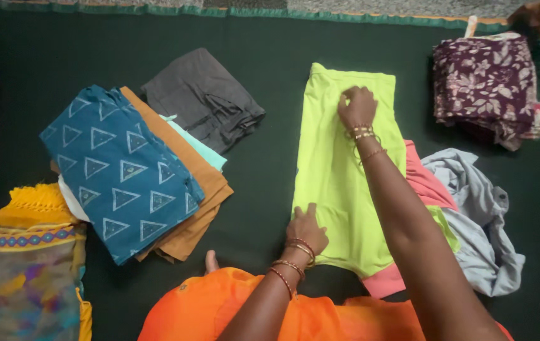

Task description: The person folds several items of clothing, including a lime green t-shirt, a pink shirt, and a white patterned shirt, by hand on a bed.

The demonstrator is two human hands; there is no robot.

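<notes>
Both arms reach forward over a dark green cloth mat (270,57). The right hand (357,106), fingers curled, pinches the far end of one neon yellow-green folded fabric garment (336,170) at mid-mat. The left hand (306,228) lies flat and open on its near left edge, gripping nothing. One stack of folded clothes, a teal triangle-print piece (118,170) on top, lies left; one dark grey folded garment (203,98) sits beyond it.
</notes>
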